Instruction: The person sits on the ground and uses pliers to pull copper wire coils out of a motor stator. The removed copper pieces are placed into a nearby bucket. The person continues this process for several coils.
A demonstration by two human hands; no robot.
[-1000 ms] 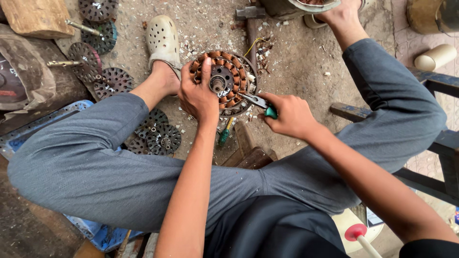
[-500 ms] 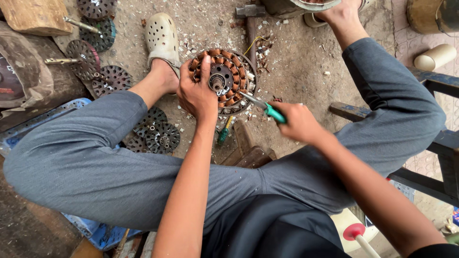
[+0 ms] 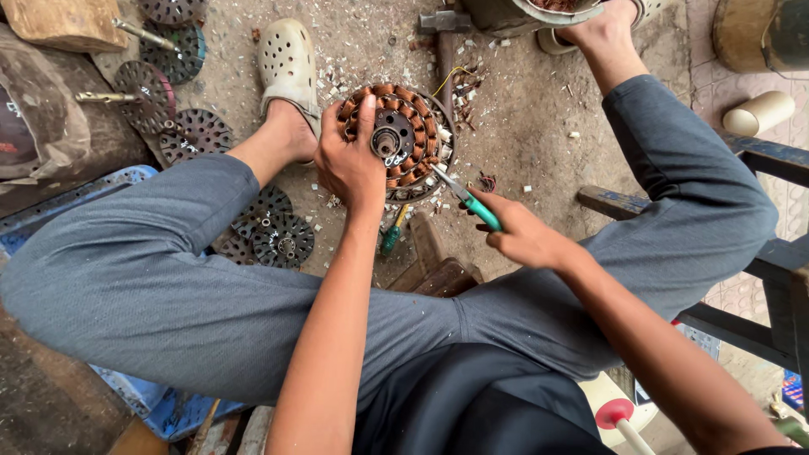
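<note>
A round motor stator (image 3: pixel 404 139) with copper windings lies on the dirt floor between my legs. My left hand (image 3: pixel 350 160) grips its left rim, fingers laid over the coils. My right hand (image 3: pixel 522 236) holds green-handled pliers (image 3: pixel 468 202), whose metal jaws touch the stator's lower right edge. Small white scraps lie scattered around the stator.
Several dark round stator discs (image 3: pixel 274 227) lie at the left, some on shafts. A green-handled screwdriver (image 3: pixel 392 236) lies below the stator, beside a wooden block (image 3: pixel 434 270). A beige clog (image 3: pixel 286 63) covers my left foot. A blue crate (image 3: pixel 50 211) sits left, a dark bench frame (image 3: pixel 758 261) right.
My right hand has drawn the pliers back a little toward the lower right, away from the stator's centre. My left hand has stayed on the stator.
</note>
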